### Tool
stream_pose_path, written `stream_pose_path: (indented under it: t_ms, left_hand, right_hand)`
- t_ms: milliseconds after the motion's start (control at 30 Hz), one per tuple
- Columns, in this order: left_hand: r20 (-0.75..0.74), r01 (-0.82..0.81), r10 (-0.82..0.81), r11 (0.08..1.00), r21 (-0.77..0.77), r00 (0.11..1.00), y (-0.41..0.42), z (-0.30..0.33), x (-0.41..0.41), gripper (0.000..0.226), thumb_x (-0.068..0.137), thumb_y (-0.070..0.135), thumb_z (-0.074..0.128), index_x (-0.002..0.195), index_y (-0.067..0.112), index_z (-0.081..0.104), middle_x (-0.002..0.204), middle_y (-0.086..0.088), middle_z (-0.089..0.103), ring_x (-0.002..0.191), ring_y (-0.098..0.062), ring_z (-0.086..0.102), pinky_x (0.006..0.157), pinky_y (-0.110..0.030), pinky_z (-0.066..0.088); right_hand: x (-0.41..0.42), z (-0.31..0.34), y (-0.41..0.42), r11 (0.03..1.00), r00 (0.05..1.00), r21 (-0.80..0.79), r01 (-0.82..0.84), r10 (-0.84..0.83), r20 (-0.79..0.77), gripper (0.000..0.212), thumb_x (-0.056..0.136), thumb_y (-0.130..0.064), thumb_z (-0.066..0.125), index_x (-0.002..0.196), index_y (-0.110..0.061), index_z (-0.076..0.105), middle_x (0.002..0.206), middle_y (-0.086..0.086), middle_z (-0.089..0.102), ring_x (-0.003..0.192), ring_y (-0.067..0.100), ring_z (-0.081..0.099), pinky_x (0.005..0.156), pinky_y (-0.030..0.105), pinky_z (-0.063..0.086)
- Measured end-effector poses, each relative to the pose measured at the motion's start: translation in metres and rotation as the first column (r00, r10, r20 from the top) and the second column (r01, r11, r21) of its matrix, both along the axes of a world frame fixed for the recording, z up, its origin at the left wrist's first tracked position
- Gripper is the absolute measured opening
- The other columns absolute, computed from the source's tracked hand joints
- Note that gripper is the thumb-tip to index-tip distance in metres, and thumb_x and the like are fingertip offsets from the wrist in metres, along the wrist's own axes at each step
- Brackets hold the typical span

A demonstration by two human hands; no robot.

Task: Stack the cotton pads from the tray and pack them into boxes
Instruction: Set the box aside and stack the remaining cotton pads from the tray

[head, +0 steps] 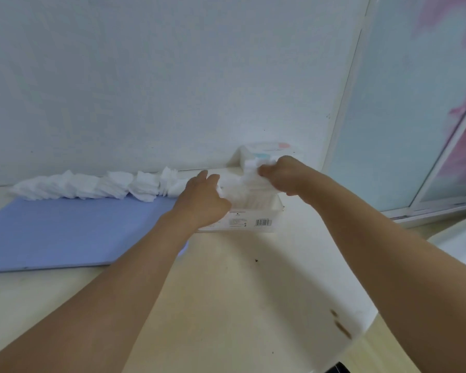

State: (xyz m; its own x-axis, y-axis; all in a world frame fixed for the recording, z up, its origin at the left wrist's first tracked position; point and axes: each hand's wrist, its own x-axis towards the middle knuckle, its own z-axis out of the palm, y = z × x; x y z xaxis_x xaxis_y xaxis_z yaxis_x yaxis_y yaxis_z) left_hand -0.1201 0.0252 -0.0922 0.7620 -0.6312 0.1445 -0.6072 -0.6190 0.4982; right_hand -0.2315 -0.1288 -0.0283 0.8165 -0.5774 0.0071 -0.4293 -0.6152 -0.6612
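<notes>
Your open box (256, 211) sits on the counter (226, 292) near the wall (145, 76), and every place here is given from it. Directly above its opening, your right hand (285, 176) holds a stack of cotton pads (252, 170), fingers curled round it. At the box's left edge, your left hand (199, 200) rests with fingers bent on white pads; whether they grip, you cannot tell. Left of the box lies the blue tray (65, 232), loose pads (92, 185) heaped along its far edge. Behind the box stands a second box (269, 152).
</notes>
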Motion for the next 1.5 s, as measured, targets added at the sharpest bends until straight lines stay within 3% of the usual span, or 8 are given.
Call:
stream_pose_path:
  t_ms: [233, 367, 567, 733, 900, 1000, 1100, 1500]
  left_hand:
    - [-0.022, 0.055, -0.054, 0.997, 0.052, 0.998, -0.007, -0.001, 0.008, 0.084, 0.085, 0.042, 0.072, 0.157, 0.028, 0.029, 0.165, 0.003, 0.023, 0.152, -0.023, 0.017, 0.121, -0.040, 0.024]
    - [-0.009, 0.082, -0.082, 0.986, 0.144, 0.997, -0.008, -0.001, 0.001, 0.073, 0.095, 0.041, 0.056, 0.158, 0.025, 0.023, 0.169, 0.001, 0.011, 0.156, -0.024, 0.000, 0.123, -0.040, 0.011]
    - [0.007, 0.066, -0.068, 0.992, 0.111, 0.998, -0.006, -0.001, -0.002, 0.046, 0.087, 0.045, 0.052, 0.125, 0.020, 0.047, 0.128, -0.003, 0.046, 0.137, -0.026, 0.034, 0.112, -0.047, 0.033]
    - [-0.003, 0.079, -0.079, 0.987, 0.139, 0.997, -0.006, -0.002, 0.000, 0.084, 0.094, 0.051, 0.056, 0.161, 0.024, 0.012, 0.169, 0.002, 0.011, 0.156, -0.019, 0.002, 0.123, -0.038, 0.011]
    - [0.042, 0.035, -0.043, 0.985, 0.168, 0.998, -0.016, -0.002, 0.000, 0.087, 0.064, 0.087, 0.044, 0.135, 0.037, 0.044, 0.133, -0.002, 0.056, 0.132, -0.028, 0.046, 0.104, -0.050, 0.042]
    - [0.070, -0.043, 0.025, 0.960, 0.276, 0.997, -0.025, 0.007, -0.006, 0.097, 0.061, 0.097, 0.042, 0.135, 0.034, 0.046, 0.129, -0.004, 0.055, 0.126, -0.031, 0.048, 0.106, -0.053, 0.037]
    - [0.079, -0.067, 0.042, 0.934, 0.350, 0.996, -0.035, 0.021, -0.014, 0.095, 0.069, 0.090, 0.051, 0.146, 0.036, 0.035, 0.138, -0.005, 0.048, 0.133, -0.035, 0.041, 0.113, -0.059, 0.026]
    - [0.002, -0.141, 0.149, 0.929, 0.343, 0.989, -0.061, 0.015, -0.019, 0.048, 0.086, 0.051, 0.053, 0.131, 0.034, 0.050, 0.135, -0.001, 0.045, 0.140, -0.042, 0.025, 0.112, -0.073, 0.006]
  right_hand:
    - [0.007, 0.003, 0.022, 0.976, 0.988, -0.189, -0.108, 0.084, -0.126, 0.037, 0.106, -0.026, 0.040, 0.118, 0.002, 0.060, 0.102, 0.012, 0.052, 0.093, 0.026, 0.049, 0.077, 0.031, 0.038]
    - [0.017, 0.011, 0.020, 0.996, 0.993, -0.076, -0.055, 0.046, -0.113, 0.036, 0.103, -0.024, 0.047, 0.123, 0.003, 0.059, 0.104, 0.012, 0.051, 0.094, 0.025, 0.047, 0.083, 0.036, 0.042]
    - [0.023, 0.011, 0.027, 0.988, 0.995, 0.155, -0.016, 0.031, -0.100, 0.024, 0.101, -0.031, 0.048, 0.105, -0.009, 0.058, 0.113, 0.015, 0.064, 0.103, 0.036, 0.065, 0.097, 0.049, 0.055]
    - [0.022, -0.001, 0.018, 0.829, 0.996, 0.559, 0.020, -0.065, 0.061, 0.020, 0.102, -0.024, 0.050, 0.105, -0.008, 0.062, 0.104, 0.017, 0.067, 0.088, 0.038, 0.068, 0.089, 0.067, 0.052]
    - [0.024, -0.013, 0.019, 0.729, 0.956, 0.684, -0.022, -0.185, 0.228, 0.023, 0.102, -0.018, 0.045, 0.110, -0.005, 0.063, 0.102, 0.018, 0.068, 0.091, 0.038, 0.067, 0.090, 0.070, 0.049]
    - [0.027, -0.019, 0.020, 0.681, 0.919, 0.731, -0.047, -0.257, 0.298, 0.025, 0.103, -0.017, 0.043, 0.115, -0.005, 0.061, 0.098, 0.014, 0.068, 0.087, 0.034, 0.068, 0.072, 0.053, 0.059]
    - [0.025, -0.021, 0.022, 0.686, 0.915, 0.727, -0.030, -0.274, 0.296, 0.021, 0.102, -0.020, 0.044, 0.106, -0.007, 0.060, 0.084, 0.010, 0.065, 0.061, 0.025, 0.062, 0.053, 0.029, 0.051]
    - [0.017, -0.022, 0.002, 0.600, 0.947, 0.790, -0.128, -0.162, 0.277, 0.028, 0.098, -0.024, 0.046, 0.117, -0.007, 0.060, 0.110, 0.025, 0.065, 0.089, 0.037, 0.052, 0.093, 0.058, 0.050]
